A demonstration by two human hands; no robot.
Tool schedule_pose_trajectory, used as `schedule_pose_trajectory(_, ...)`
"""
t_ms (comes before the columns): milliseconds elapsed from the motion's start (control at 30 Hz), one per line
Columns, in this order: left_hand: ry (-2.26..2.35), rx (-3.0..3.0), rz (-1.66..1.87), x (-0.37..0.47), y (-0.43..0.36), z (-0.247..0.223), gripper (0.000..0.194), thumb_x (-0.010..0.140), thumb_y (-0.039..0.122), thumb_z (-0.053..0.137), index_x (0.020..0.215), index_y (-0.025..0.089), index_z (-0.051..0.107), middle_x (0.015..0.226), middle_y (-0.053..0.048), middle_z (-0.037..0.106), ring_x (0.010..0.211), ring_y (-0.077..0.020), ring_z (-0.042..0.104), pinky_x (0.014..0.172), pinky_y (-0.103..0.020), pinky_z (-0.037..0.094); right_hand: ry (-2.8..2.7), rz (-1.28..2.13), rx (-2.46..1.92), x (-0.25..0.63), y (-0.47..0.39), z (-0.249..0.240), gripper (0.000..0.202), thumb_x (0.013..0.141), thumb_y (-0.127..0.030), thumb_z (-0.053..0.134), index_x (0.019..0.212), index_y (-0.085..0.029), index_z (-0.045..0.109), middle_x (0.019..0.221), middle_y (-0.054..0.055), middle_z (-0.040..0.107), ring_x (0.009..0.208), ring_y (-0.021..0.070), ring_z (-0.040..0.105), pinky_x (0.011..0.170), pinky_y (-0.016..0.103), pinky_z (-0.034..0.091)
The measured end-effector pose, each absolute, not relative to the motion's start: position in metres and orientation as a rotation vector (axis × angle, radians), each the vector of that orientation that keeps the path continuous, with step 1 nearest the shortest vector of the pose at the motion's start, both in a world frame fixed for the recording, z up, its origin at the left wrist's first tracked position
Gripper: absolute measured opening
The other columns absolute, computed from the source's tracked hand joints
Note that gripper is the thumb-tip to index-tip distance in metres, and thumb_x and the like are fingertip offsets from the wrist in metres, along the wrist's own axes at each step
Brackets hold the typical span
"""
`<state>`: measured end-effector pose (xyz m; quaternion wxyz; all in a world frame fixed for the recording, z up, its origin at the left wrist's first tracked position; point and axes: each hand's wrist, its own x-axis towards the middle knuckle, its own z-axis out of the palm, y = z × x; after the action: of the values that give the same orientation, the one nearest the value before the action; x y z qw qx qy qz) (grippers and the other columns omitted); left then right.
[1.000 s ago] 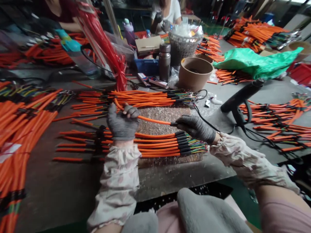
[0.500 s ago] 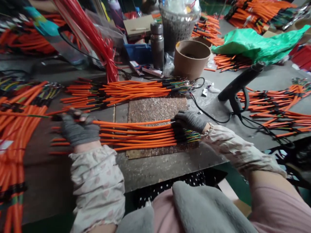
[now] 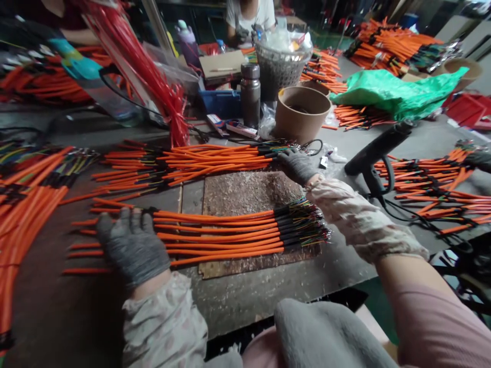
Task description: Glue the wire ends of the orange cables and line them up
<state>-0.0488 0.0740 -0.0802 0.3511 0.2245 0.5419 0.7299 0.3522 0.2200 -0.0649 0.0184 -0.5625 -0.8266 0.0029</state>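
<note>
A row of orange cables point(image 3: 226, 237) with black sleeves and bare multicoloured wire ends lies across a scuffed board point(image 3: 245, 194) in front of me. My left hand point(image 3: 132, 245), in a grey glove, rests palm down on the left part of this row, its fingers spread. Farther back lies a second pile of orange cables point(image 3: 218, 156). At that pile's right end, my gloved right hand point(image 3: 297, 164) touches the black-sleeved part with its fingers stretched out. Its fingertips are partly hidden among the wires.
A black heat gun point(image 3: 378, 153) stands right of my right hand, its cord trailing right. Behind the far pile are a cardboard tube point(image 3: 303, 115), a dark flask point(image 3: 250, 97) and a hanging red bundle point(image 3: 153, 82). More orange cables point(image 3: 36, 204) lie left. Another person point(image 3: 249, 20) sits opposite.
My right hand has let go of the upper cable in the near row and moved back to the far pile. My left hand has flattened out on the row, its fingers spread.
</note>
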Motion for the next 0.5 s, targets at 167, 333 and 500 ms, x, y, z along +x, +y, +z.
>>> schedule_pose_trajectory(167,1.254,0.427,2.024,-0.017,0.08,-0.076,0.026,0.09,0.03,0.056,0.116,0.03,0.061,0.124,-0.003,0.069,0.11,-0.0154,0.069,0.104,-0.03,0.052,-2.541,-0.214,-1.84,0.347,0.242,-0.076,0.042,0.106,-0.011,0.033,0.132,-0.002,0.066,0.131,0.029,0.065,0.121,0.0383,0.056,0.104,0.055,0.04)
schedule_pose_trajectory(333,1.136,0.402,1.952,0.005,0.082,-0.087,0.022,0.089,0.027,0.057,0.109,0.026,0.068,0.116,-0.005,0.072,0.101,-0.0147,0.071,0.091,-0.026,0.055,-2.649,-0.301,-1.736,0.349,0.224,-0.067,0.035,0.106,-0.018,0.044,0.126,-0.007,0.071,0.127,0.024,0.068,0.116,0.0361,0.056,0.1,0.05,0.04)
schedule_pose_trajectory(500,0.99,0.134,1.565,0.046,0.105,-0.088,0.013,0.092,0.024,0.057,0.097,0.018,0.066,0.095,-0.008,0.073,0.089,-0.0183,0.072,0.09,-0.034,0.058,-2.602,-0.378,-1.452,0.335,0.158,-0.035,0.034,0.111,-0.027,0.043,0.124,-0.015,0.072,0.119,0.018,0.071,0.107,0.0307,0.059,0.083,0.039,0.044)
